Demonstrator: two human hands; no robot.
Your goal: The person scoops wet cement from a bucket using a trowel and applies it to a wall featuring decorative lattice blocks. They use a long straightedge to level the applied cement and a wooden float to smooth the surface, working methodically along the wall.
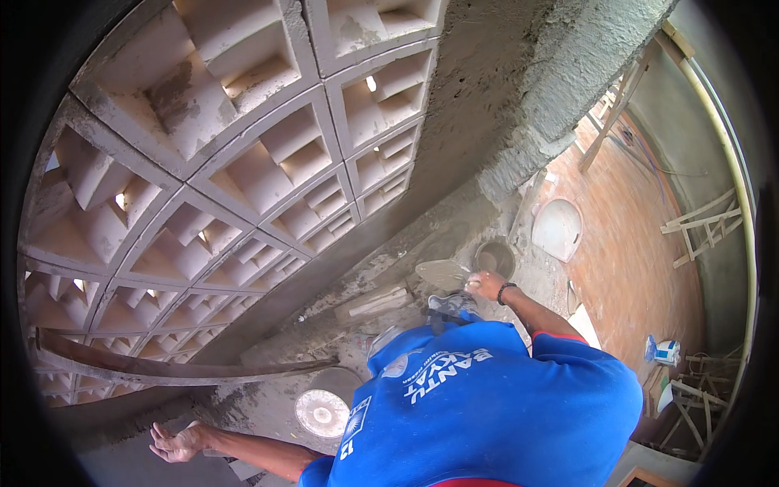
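Note:
My right hand, with a dark bracelet at the wrist, is closed around the handle of a trowel. The trowel's flat grey blade points to the left, over the mortar-stained ground. Just beyond the hand stands a round grey bucket. My left hand is stretched out to the lower left, palm turned up and fingers loosely apart, holding nothing. It is low beside the wall of pale openwork blocks, not touching the blocks. My blue shirt hides part of the ground between the arms.
A long curved strip crosses the lower left. Near my left forearm sits a round, whitish, mortar-stained container. A white basin lies by the reddish tiled floor. Wooden frames stand at the right; a rough concrete column rises ahead.

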